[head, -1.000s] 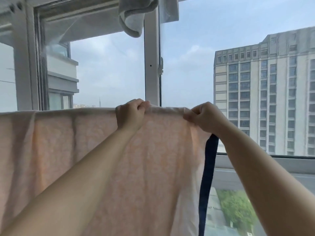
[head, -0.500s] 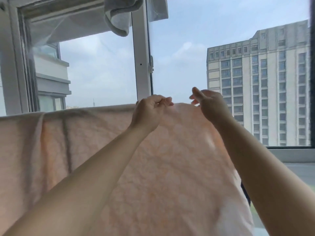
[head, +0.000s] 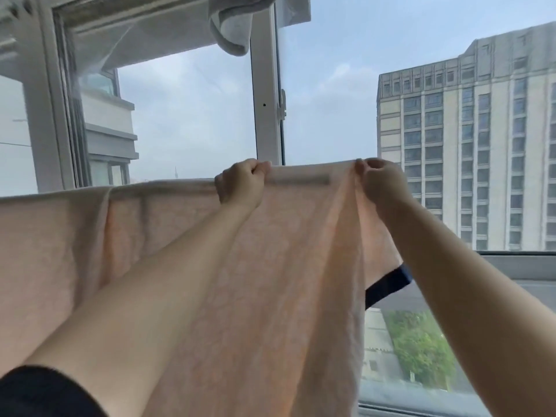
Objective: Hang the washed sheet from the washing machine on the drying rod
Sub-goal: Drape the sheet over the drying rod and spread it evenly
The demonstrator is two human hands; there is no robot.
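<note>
The right hand (head: 380,183), open half a second ago, now pinches the sheet (head: 270,266) edge again. Both hands stand farther apart, and a dark strip (head: 388,284) shows lower right.

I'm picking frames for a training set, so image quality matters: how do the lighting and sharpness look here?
Head view: strongly backlit by the bright window; the peach sheet glows translucent, both hands look soft, and the window frame bows slightly from the wide-angle lens.
</note>
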